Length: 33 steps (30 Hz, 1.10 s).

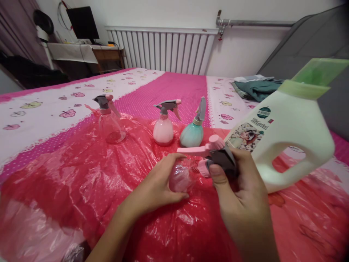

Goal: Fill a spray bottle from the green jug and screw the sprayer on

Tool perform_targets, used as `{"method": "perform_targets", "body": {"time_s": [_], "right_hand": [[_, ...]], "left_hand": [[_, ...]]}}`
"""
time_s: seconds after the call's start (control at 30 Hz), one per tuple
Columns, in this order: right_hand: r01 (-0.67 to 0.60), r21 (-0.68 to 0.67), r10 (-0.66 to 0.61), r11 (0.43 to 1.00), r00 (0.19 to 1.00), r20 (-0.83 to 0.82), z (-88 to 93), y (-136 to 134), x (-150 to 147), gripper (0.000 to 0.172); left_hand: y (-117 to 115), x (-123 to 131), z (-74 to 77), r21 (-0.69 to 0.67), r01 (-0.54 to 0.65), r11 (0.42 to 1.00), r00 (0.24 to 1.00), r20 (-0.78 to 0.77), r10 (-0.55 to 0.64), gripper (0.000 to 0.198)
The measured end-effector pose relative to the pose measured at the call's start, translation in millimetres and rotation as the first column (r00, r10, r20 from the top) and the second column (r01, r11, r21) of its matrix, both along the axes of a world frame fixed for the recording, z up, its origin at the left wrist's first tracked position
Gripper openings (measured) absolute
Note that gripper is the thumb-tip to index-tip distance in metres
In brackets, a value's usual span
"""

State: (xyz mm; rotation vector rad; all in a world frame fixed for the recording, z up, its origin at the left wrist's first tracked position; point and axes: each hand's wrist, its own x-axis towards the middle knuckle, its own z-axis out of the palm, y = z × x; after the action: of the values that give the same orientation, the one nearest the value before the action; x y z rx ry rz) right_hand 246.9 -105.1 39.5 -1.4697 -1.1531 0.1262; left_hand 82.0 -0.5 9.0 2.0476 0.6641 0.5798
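My left hand (pixel 160 182) is wrapped round the clear body of a small spray bottle (pixel 182 177), tilted on its side with its neck toward the right. In my right hand (pixel 242 196) is the grey and pink trigger spray head (pixel 222 158), thumb pressed by the pink collar. Whether the head is fully seated on the neck I cannot tell. Just beyond stand a pink-white filled spray bottle (pixel 163 131) and a teal one (pixel 192 134). A clear spray bottle (pixel 110 127) with a little liquid stands farther left.
A large pale green detergent jug (pixel 294 120) stands close to my right hand. Red plastic sheeting (pixel 109 203) covers the near bed. Folded clothes (pixel 257 89) lie behind the jug; a radiator (pixel 166 51) and a desk with a monitor (pixel 83 23) are at the back.
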Motion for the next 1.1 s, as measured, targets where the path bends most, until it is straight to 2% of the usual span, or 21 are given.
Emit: {"method": "perform_targets", "body": {"time_s": [0.4, 0.57, 0.7, 1.1], "right_hand": [[-0.015, 0.009, 0.015, 1.000, 1.000, -0.019, 0.1, 1.0, 2.5, 0.008], [-0.088, -0.023, 0.089, 0.996, 0.996, 0.013, 2.2, 1.1, 1.2, 0.009], [-0.045, 0.000, 0.045, 0.999, 0.999, -0.001, 1.8, 0.2, 1.0, 0.008], [-0.083, -0.051, 0.084, 0.995, 0.996, 0.006, 1.2, -2.1, 3.3, 0.013]], "left_hand": [[-0.2, 0.5, 2.2, -0.001, 0.009, 1.000, 1.000, -0.006, -0.009, 0.085], [-0.6, 0.2, 0.8, 0.022, 0.005, 1.000, 1.000, 0.022, -0.005, 0.083], [-1.5, 0.7, 2.1, -0.011, -0.011, 1.000, 1.000, 0.004, 0.012, 0.083], [-1.7, 0.0, 1.0, 0.023, 0.003, 1.000, 1.000, 0.022, -0.004, 0.084]]}}
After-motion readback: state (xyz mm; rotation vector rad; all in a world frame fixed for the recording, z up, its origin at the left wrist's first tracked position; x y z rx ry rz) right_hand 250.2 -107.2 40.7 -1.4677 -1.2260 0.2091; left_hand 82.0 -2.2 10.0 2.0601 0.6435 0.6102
